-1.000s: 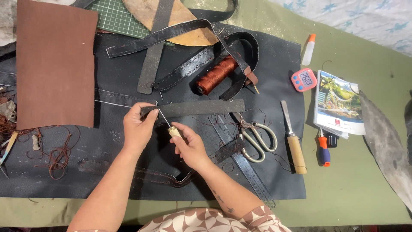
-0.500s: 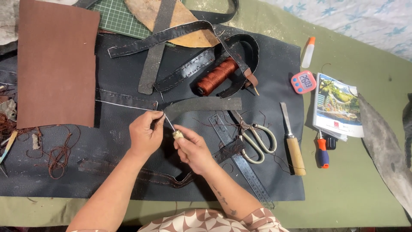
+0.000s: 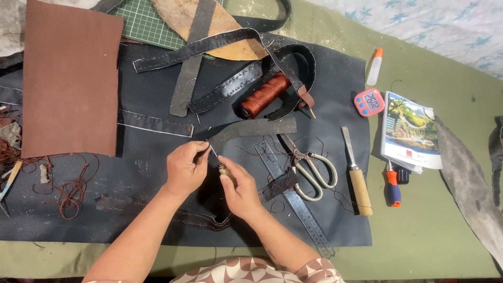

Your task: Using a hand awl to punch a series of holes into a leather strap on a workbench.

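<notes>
My left hand (image 3: pixel 184 169) pinches the end of a dark grey leather strip (image 3: pixel 251 128) that runs off to the right over a black leather sheet (image 3: pixel 335 89). My right hand (image 3: pixel 241 186) grips an awl (image 3: pixel 219 161) by its pale wooden handle; the thin metal point reaches up-left to the strip's end, right at my left fingertips. Both hands sit close together near the middle of the sheet.
A spool of brown thread (image 3: pixel 264 95), scissors (image 3: pixel 306 167), a steel ruler (image 3: pixel 293 196), a wooden-handled chisel (image 3: pixel 356 175), a brown leather panel (image 3: pixel 68 78), loose black straps (image 3: pixel 209 44), a glue bottle (image 3: pixel 374 66), a pink timer (image 3: pixel 369 102), a booklet (image 3: pixel 411 131) and a small orange-handled screwdriver (image 3: pixel 393 188) surround the hands.
Both hands have drawn slightly down and toward me with the strip end and awl. The awl tip stays at the strip's end.
</notes>
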